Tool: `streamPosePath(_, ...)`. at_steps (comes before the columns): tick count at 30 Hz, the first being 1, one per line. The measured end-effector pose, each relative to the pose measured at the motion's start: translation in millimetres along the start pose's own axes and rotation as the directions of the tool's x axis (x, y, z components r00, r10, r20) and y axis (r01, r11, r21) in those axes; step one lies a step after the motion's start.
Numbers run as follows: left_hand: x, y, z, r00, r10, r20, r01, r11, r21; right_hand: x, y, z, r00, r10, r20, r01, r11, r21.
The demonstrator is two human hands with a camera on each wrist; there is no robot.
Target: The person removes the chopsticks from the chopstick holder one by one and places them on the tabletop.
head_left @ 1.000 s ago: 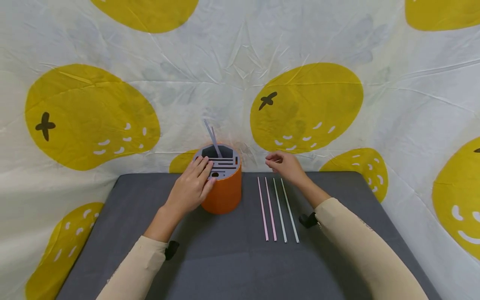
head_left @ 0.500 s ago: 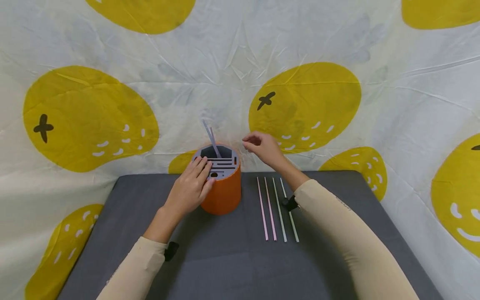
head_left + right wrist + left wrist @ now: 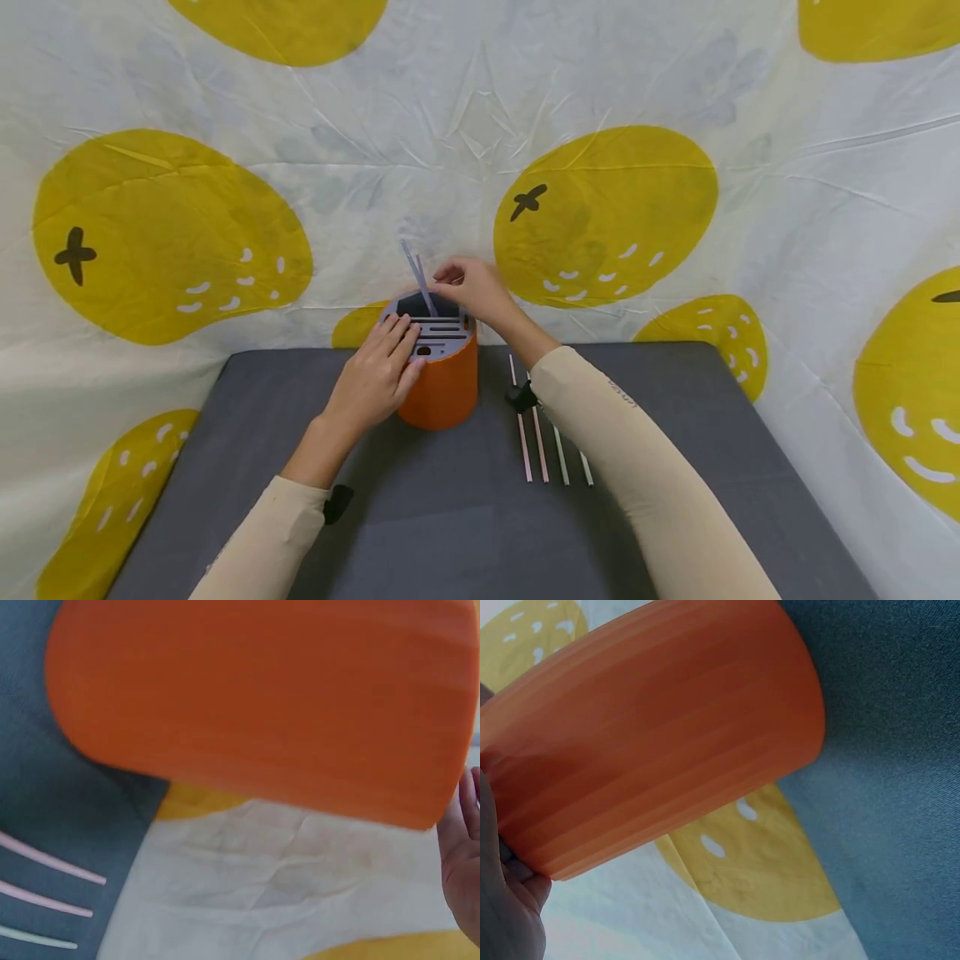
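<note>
An orange round knife block (image 3: pixel 438 392) with a grey slotted top stands upright at the table's back. Two thin straws (image 3: pixel 417 271), one bluish and one pinkish, lean out of its large rear opening. My left hand (image 3: pixel 371 375) rests on the top's left side, fingers stretched over the slots and thumb at the front rim. My right hand (image 3: pixel 476 287) is over the rear right rim, thumb and fingertips close beside the straws; whether they touch is unclear. In the right wrist view, the orange wall (image 3: pixel 262 697) hides most of the right hand's work.
Several more straws (image 3: pixel 522 442), pink and pale, lie side by side right of the block, partly under the right forearm. The dark grey table (image 3: pixel 450 533) ends just behind the block, against a white curtain (image 3: pixel 360 108) printed with yellow fruit.
My right hand has moved left from above the lying straws to the straws in the block. My left hand stays on the block's top.
</note>
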State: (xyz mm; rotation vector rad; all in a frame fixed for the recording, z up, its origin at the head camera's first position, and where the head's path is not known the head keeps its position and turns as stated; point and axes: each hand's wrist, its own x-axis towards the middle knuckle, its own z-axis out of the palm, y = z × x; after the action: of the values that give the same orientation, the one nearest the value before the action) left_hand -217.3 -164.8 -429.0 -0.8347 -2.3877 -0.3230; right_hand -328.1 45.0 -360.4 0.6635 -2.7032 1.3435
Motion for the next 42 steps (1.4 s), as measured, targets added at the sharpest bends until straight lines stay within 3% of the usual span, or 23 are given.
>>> streamPosePath(9, -0.8, -1.0, -0.5, 1.0, 0.009, -0.013, -0.009, 1.0, -0.002, -0.9, -19.9, 18.7, 0.997, 0.054, -0.051, -0.058, 0.994, -0.091)
streamPosePath(22, -0.4, 0.5, 0.4, 1.0, 0.013, -0.023, -0.013, 1.0, -0.008, -0.8, -19.3, 20.6, 0.992, 0.071, -0.106, -0.083, 0.989, -0.119)
streamPosePath(34, -0.8, 0.6, -0.4, 1.0, 0.006, -0.024, -0.007, 1.0, -0.01, -7.1, -21.8, -3.1, 0.986, 0.053, -0.159, -0.038, 0.994, 0.098)
streamPosePath(38, -0.6, 1.3, -1.1, 1.0, -0.006, -0.017, 0.006, 1.0, -0.013, -8.7, -20.0, -14.8, 0.979, 0.025, -0.204, 0.017, 0.98, 0.201)
streamPosePath(42, -0.2, 1.4, -0.6, 1.0, -0.014, -0.012, 0.013, 1.0, -0.018, -11.2, -21.0, -28.4, 0.963, -0.005, -0.27, 0.094, 0.944, 0.315)
